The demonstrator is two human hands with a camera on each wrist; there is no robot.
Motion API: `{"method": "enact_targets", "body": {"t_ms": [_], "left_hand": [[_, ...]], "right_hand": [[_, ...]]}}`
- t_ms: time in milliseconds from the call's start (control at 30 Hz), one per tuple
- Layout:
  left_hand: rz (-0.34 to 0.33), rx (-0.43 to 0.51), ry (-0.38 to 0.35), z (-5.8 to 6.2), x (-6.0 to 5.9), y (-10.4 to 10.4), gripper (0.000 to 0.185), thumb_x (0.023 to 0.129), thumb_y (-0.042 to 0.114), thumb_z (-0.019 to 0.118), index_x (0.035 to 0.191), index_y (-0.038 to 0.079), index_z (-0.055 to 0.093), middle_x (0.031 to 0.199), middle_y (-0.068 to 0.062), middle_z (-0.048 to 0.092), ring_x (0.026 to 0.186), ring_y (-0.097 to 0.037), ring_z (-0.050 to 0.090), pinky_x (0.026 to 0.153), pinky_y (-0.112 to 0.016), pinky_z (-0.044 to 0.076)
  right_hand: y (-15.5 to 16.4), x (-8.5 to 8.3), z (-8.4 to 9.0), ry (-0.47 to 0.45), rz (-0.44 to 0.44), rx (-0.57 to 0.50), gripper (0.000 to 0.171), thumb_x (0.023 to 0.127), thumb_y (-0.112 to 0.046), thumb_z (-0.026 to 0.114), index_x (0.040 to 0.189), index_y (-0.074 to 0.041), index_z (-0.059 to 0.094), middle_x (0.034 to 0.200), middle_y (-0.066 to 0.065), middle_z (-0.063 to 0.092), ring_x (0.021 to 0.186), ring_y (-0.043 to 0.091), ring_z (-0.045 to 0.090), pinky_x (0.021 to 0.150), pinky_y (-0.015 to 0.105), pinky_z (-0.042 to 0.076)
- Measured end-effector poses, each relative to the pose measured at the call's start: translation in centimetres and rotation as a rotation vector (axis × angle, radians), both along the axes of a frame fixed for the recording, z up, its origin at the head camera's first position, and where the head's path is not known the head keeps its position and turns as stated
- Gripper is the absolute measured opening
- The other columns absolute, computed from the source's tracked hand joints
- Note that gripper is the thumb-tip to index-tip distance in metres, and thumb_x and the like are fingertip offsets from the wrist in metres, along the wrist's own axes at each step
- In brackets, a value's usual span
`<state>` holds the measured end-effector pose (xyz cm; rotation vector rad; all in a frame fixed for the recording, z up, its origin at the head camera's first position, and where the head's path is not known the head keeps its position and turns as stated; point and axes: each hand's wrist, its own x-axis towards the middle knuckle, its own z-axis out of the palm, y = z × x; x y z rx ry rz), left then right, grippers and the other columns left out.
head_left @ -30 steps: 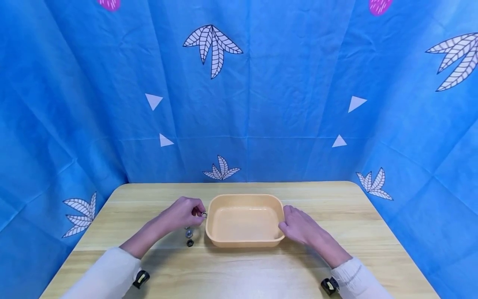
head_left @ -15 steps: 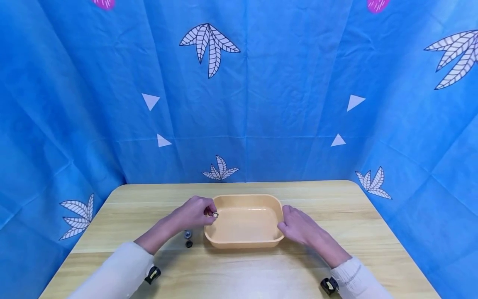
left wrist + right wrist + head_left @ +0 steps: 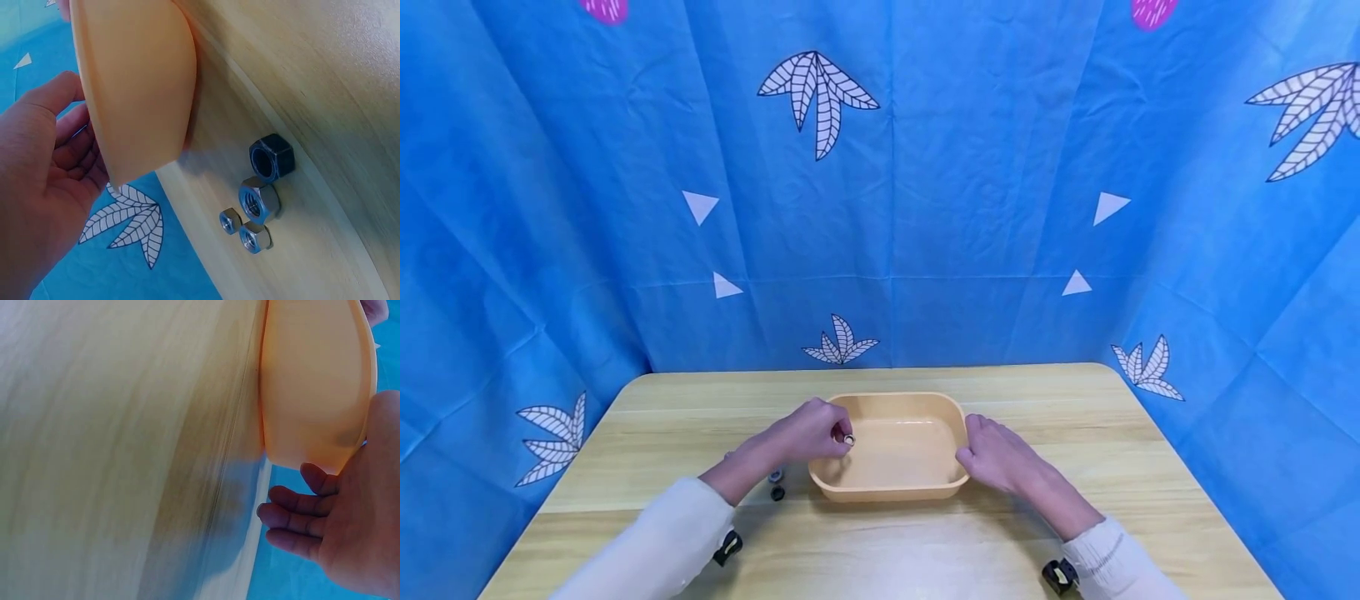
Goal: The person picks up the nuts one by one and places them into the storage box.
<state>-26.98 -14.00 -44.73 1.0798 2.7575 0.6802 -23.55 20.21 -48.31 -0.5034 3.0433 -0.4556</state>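
Observation:
My left hand [image 3: 812,432] reaches over the left rim of a shallow peach plastic tray [image 3: 891,493] and pinches a small metal nut [image 3: 849,440] between thumb and fingertips, above the tray floor. In the left wrist view the tray wall hides those fingertips and the nut. At the opposite end, my right hand [image 3: 1000,454] holds the tray's right rim, its other fingers loosely bent outside the wall in the right wrist view. Left of the tray, a black hex nut [image 3: 272,156] lies beside a large silver nut [image 3: 259,200] and two smaller silver nuts [image 3: 255,237].
A pale wood-grain table [image 3: 910,550] bears everything. Blue patterned cloth [image 3: 970,183] hangs behind it and along both sides. The left forearm passes over the table close to the loose nuts.
My left hand has moved right with the pinched nut, from just outside the tray's left rim to over its inside. The right hand keeps its place on the rim.

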Motion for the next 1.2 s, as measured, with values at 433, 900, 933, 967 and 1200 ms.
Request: {"method": "enact_targets", "body": {"t_ms": [433, 900, 933, 967, 1200], "left_hand": [[-0.021, -0.119, -0.038, -0.9, -0.7, 1.8, 0.006, 0.085, 0.011, 0.078, 0.090, 0.008, 0.075, 0.079, 0.005, 0.066, 0.066, -0.003, 0.053, 0.060, -0.017, 0.048], [-0.031, -0.268, -0.011, -1.4, -1.6, 3.0, 0.012, 0.085, 0.013, 0.078, 0.074, 0.016, 0.073, 0.064, 0.011, 0.059, 0.060, -0.002, 0.050, 0.056, -0.018, 0.041], [-0.028, -0.273, -0.015, -1.4, -1.7, 3.1, 0.012, 0.084, 0.014, 0.079, 0.075, 0.016, 0.073, 0.066, 0.011, 0.061, 0.061, -0.003, 0.051, 0.058, -0.018, 0.043], [-0.027, -0.280, -0.019, -1.3, -1.7, 3.3, 0.011, 0.084, 0.014, 0.080, 0.075, 0.016, 0.074, 0.067, 0.011, 0.063, 0.063, -0.003, 0.053, 0.060, -0.019, 0.045], [-0.044, -0.289, -0.025, -1.4, -2.2, 3.7, 0.008, 0.081, 0.013, 0.080, 0.075, 0.015, 0.075, 0.068, 0.009, 0.065, 0.064, -0.003, 0.054, 0.060, -0.019, 0.047]], "right_hand": [[0.0, 0.0, 0.0, 0.007, 0.016, 0.011, 0.032, 0.094, -0.023, 0.054, 0.114, 0.002, 0.056, 0.090, 0.005, 0.055, 0.077, 0.018, 0.048, 0.072, 0.036, 0.044], [-0.1, 0.0, 0.0, 0.009, 0.013, 0.026, 0.029, 0.094, -0.025, 0.055, 0.111, -0.001, 0.056, 0.088, 0.003, 0.053, 0.075, 0.017, 0.047, 0.070, 0.033, 0.043], [-0.1, 0.0, 0.0, 0.010, 0.013, 0.027, 0.029, 0.094, -0.025, 0.055, 0.111, -0.001, 0.056, 0.088, 0.003, 0.053, 0.075, 0.017, 0.047, 0.070, 0.033, 0.043], [-0.1, 0.0, 0.0, 0.010, 0.013, 0.030, 0.030, 0.094, -0.025, 0.054, 0.112, -0.001, 0.056, 0.088, 0.003, 0.054, 0.076, 0.017, 0.047, 0.071, 0.034, 0.043], [0.0, 0.0, 0.0, 0.012, 0.016, 0.025, 0.028, 0.094, -0.023, 0.054, 0.110, -0.001, 0.056, 0.088, 0.004, 0.054, 0.076, 0.017, 0.048, 0.071, 0.035, 0.044]]}}
